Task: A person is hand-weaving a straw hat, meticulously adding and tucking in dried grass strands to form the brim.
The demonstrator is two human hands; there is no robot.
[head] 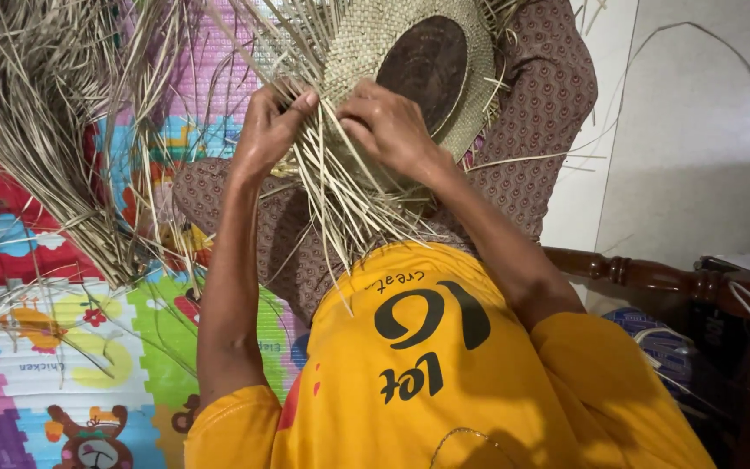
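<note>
A half-woven straw hat (366, 52) sits over a dark round wooden mould (423, 61) on my lap. Loose pale straw strands (340, 200) hang from its edge toward my yellow shirt. My left hand (273, 126) pinches a few strands at the hat's left edge, thumb against fingers. My right hand (388, 130) presses on the woven edge just right of it, fingers curled over the strands. The two hands are almost touching. My knees in brown patterned cloth (540, 113) lie under the hat.
A big bundle of dry straw (36, 130) fans out at the upper left over a colourful foam play mat (54, 347). White floor tiles (696, 130) lie to the right. A dark wooden furniture rail (653, 276) with white cables runs at the right edge.
</note>
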